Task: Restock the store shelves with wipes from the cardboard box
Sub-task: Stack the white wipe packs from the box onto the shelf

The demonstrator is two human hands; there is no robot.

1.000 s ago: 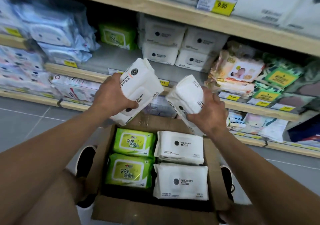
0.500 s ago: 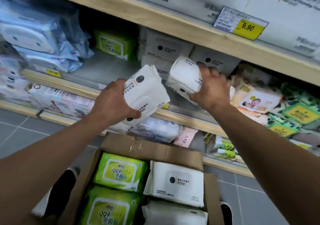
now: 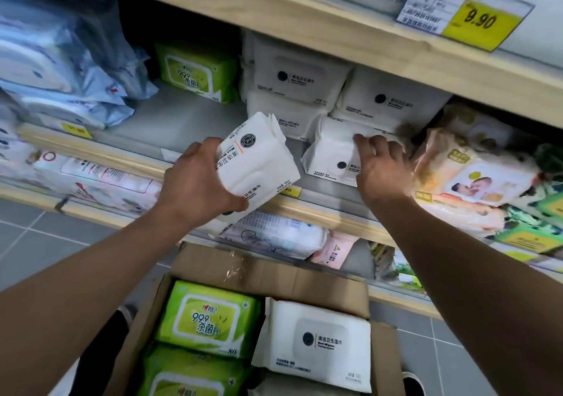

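Note:
My left hand [image 3: 198, 188] grips a white wipes pack [image 3: 259, 164], tilted, just in front of the middle shelf's wooden edge [image 3: 323, 213]. My right hand [image 3: 380, 167] holds a second white wipes pack [image 3: 329, 155] that rests on that shelf, in front of stacked white packs [image 3: 298, 75], with my fingers curled over its right side. Below me the open cardboard box [image 3: 274, 270] holds green wipes packs [image 3: 207, 319] on the left and white packs [image 3: 316, 341] on the right.
A green pack [image 3: 195, 69] sits further back on the same shelf, with bare shelf in front of it. Blue-white packs [image 3: 61, 69] fill the left, baby wipes [image 3: 469, 179] the right. A yellow 9.90 price tag [image 3: 478, 24] hangs on the upper shelf. Grey tiled floor [image 3: 36, 243] lies below.
My right hand has moved its pack forward and down onto the middle shelf, against the white stack. My left hand stays in front of the shelf edge with its pack. The view moved closer.

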